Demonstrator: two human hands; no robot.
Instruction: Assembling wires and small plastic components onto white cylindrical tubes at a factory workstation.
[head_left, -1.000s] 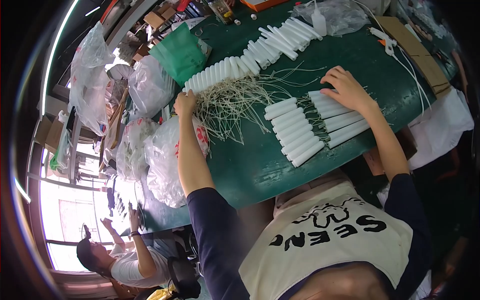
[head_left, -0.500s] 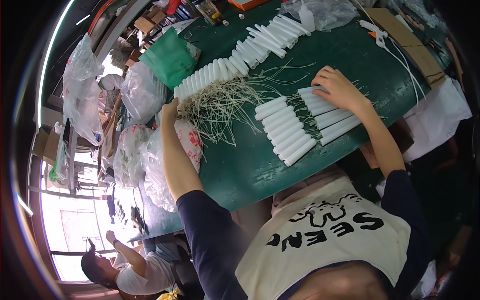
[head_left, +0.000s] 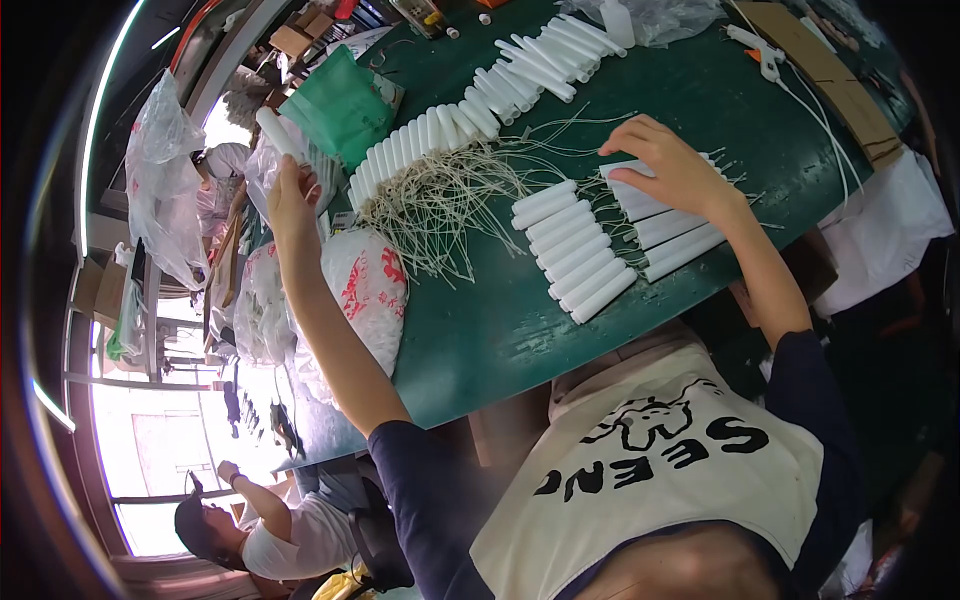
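Note:
My left hand (head_left: 292, 200) is raised at the left edge of the table, its fingers closed round a slim white plastic tube (head_left: 277, 132) that points up and away. Over the right group of white tubes (head_left: 680, 228) hovers my right hand (head_left: 668, 168), thumb and fingers apart with nothing gripped. I cannot tell whether it touches them. Thin wires stick out from these tubes. Beside them lies a second column of white tubes (head_left: 572, 250). A tangle of pale wires (head_left: 435, 215) is heaped before a long row of white tubes (head_left: 430, 135).
The dark green table (head_left: 490, 345) carries a green bag (head_left: 340, 110) at the far left and a plastic bag with red print (head_left: 365, 285) near its left edge. A white glue gun (head_left: 755, 45) with a cord lies far right by cardboard (head_left: 830, 80). Another person (head_left: 290, 530) sits at lower left.
My left hand has lifted up and left from the end of the tube row, taking one white tube. My right hand has shifted slightly left, and its fingers have spread off the tubes.

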